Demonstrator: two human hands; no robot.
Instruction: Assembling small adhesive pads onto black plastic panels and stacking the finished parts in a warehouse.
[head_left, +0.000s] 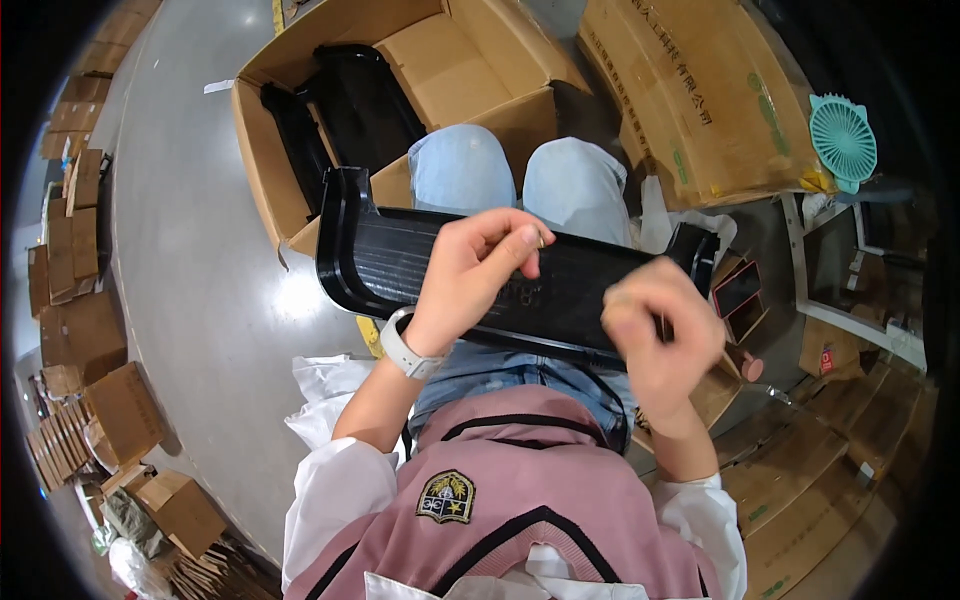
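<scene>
Across my lap lies a long black plastic tray-like part (400, 265) with a raised end on each side. Above its middle is my left hand (470, 265), thumb and forefinger pinched on a small brass-coloured piece (541, 242), too small to name. My right hand (665, 330) is over the right part of the black plastic, blurred by motion. Its fingers are curled closed, and what they hold, if anything, is hidden.
Beyond my knees an open cardboard box (480, 50) holds more black plastic parts (365, 105). At the right are a large closed carton (700, 100), a turquoise fan (843, 142) and a small open box (745, 325) beside a dark, red-edged flat object. Cartons (125, 410) line the far left.
</scene>
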